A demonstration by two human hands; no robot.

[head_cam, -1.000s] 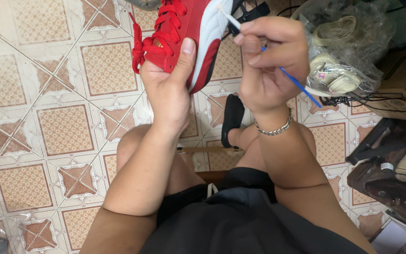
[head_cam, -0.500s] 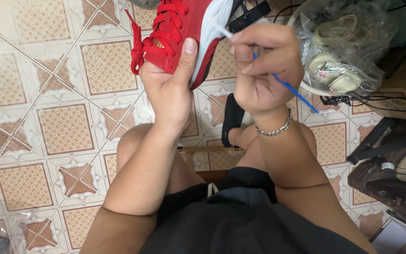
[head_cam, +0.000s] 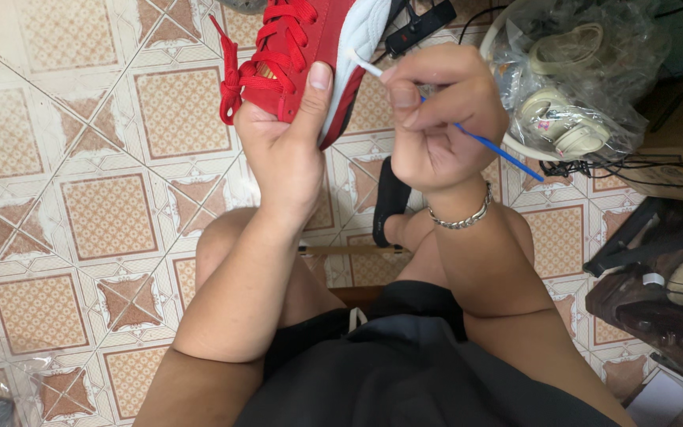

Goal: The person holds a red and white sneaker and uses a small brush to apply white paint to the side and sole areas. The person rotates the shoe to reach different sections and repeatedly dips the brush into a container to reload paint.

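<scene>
Basically, left hand (head_cam: 282, 154) is clamped round the red sneaker (head_cam: 298, 55) above the knees, right hand (head_cam: 436, 119) pinches the blue-handled brush (head_cam: 499, 150) at its white sole edge (head_cam: 357, 39): short, steady strokes.

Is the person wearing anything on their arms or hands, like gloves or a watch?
No gloves and no watch. Both arms are bare, with no sleeves showing. The left hand wears nothing at all. The right hand has a silver chain bracelet around its wrist. The fingernails are short and plain, without polish.
</scene>
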